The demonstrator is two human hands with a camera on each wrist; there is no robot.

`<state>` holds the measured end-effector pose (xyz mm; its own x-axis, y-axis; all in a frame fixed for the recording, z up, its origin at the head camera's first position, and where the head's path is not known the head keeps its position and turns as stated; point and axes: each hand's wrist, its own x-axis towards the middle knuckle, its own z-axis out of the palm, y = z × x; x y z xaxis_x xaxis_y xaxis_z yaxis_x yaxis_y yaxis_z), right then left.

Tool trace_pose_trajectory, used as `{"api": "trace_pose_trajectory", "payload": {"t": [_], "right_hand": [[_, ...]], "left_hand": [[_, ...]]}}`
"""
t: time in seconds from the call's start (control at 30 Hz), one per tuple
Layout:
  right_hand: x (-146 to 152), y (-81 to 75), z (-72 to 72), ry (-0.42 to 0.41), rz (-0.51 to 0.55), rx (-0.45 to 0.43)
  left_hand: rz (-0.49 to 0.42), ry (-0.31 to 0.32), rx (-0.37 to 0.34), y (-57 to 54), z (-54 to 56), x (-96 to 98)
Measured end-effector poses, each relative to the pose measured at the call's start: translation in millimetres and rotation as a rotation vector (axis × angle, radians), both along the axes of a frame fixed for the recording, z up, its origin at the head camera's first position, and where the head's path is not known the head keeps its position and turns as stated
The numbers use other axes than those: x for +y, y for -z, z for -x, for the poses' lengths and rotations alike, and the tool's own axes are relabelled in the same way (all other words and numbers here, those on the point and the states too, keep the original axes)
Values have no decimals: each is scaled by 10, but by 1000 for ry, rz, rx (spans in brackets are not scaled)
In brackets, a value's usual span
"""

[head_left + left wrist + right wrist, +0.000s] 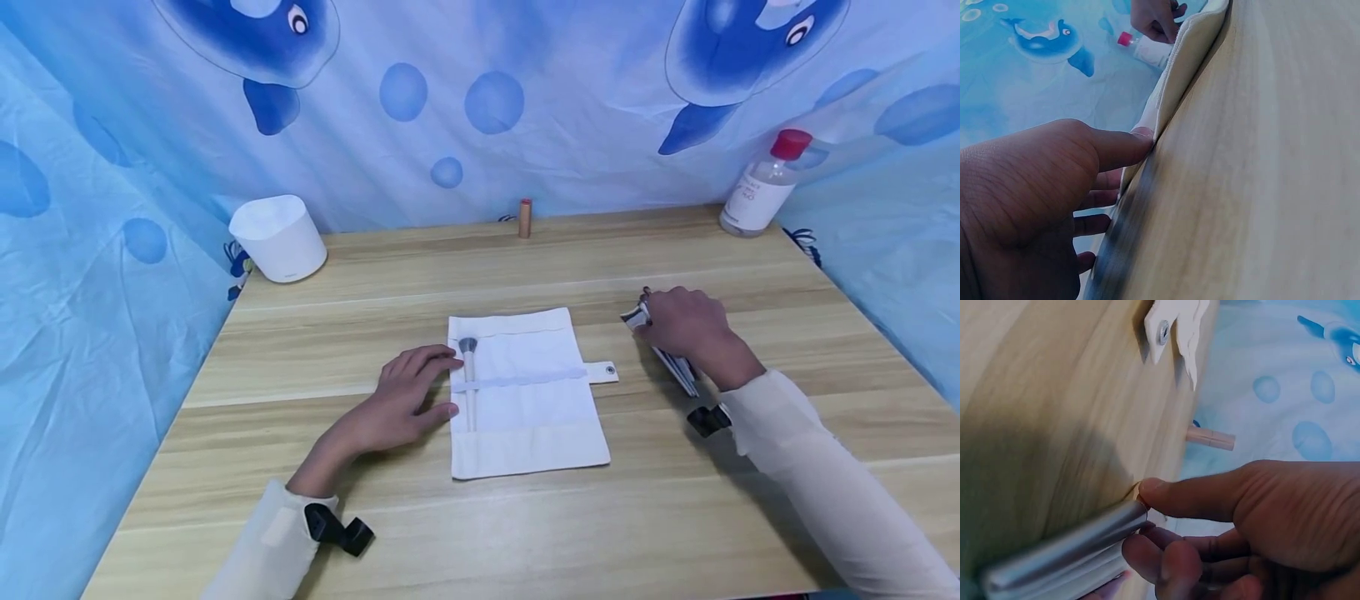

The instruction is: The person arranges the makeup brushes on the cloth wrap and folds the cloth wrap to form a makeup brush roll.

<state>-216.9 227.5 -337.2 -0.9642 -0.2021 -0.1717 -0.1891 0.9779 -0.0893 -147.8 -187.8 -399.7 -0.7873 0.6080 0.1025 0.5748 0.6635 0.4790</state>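
The left hand [408,396], fingers loosely spread, touches the likely soft white holder [525,350]; the right hand [686,325] pinches the silver item [1069,546] beneath its palm (probably light, slippery), best gripped mid-length.

From above, the head view faces forward and down over the pale wood-grain worktop [420,533]. Close and rolled sideways, the left wrist view, facing far right, shares its red-capped clear plastic bottle [759,198]; the right, facing far left, its brown cylindrical tube [525,220].
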Motion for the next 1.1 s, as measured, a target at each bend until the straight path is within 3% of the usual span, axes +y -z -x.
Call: {"api": "trace_pose_trajectory", "payload": {"t": [0.37, 0.47, 0.7, 0.87, 1.1], "right_hand": [[-132, -20, 84, -57, 175, -134], [-250, -84, 131, -78, 272, -89], [-585, -169, 241, -154, 631, 7], [-865, -159, 274, -130, 846, -44], [-1174, -67, 285, -125, 953, -127]], "left_hand": [[1, -1, -7, -7, -4, 1], [6, -4, -14, 2, -6, -8], [6, -6, -4, 16, -3, -12], [12, -12, -9, 12, -10, -6], [17, -15, -9, 11, -16, -10]]}}
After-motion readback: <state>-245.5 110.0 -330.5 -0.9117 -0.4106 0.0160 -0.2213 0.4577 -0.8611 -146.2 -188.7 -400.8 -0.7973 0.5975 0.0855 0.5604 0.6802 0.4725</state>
